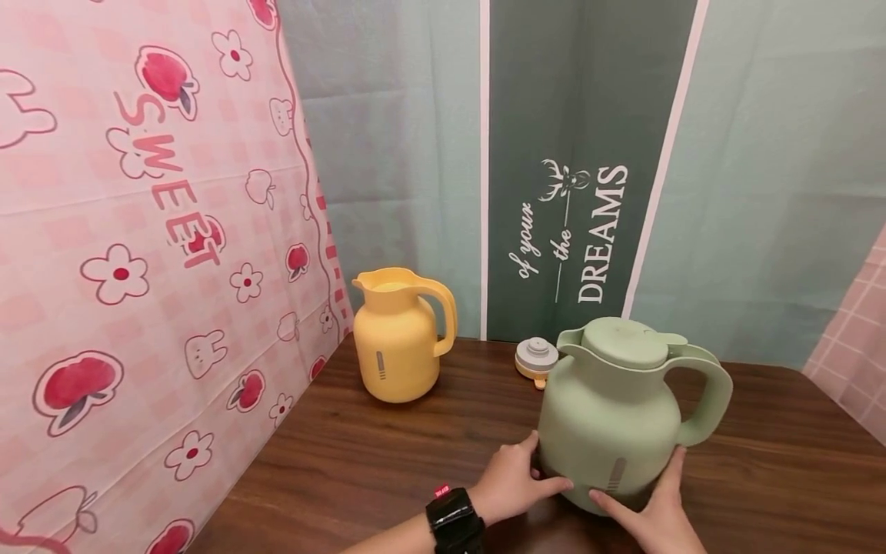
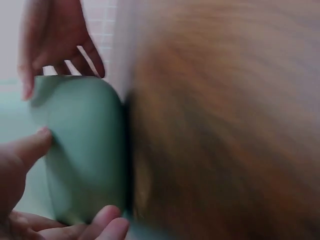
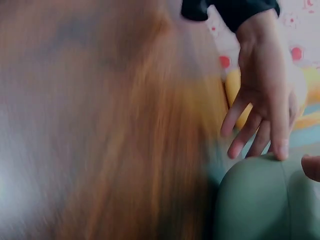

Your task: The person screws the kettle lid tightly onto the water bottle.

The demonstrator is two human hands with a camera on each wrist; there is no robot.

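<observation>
Fingers (image 1: 554,486) touching green jug (image 1: 609,423)

A lidless yellow jug (image 1: 401,336) stands near the wooden tabletop's (image 1: 388,462) back-left corner; a loose stopper lid (image 1: 536,360) lies by the back edge.
</observation>
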